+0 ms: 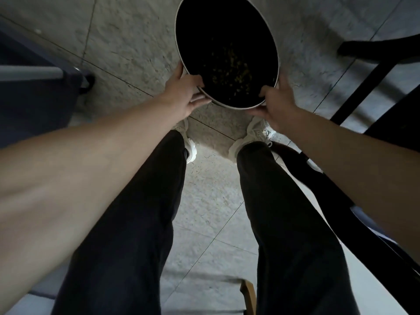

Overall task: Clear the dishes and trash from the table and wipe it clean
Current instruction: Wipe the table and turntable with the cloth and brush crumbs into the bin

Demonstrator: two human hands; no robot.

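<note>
Both-hand grip on crumb-flecked bin [227,53]

head view: single, worn on the person's head | faces steeply down past both arms to the legs, shoes and tiled floor [127,53] | wide-angle, near

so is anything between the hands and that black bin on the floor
Nothing visible: the left hand and right hand already grip the near rim of the bin, thumbs over the edge. Only yellowish crumbs lie inside.
</note>
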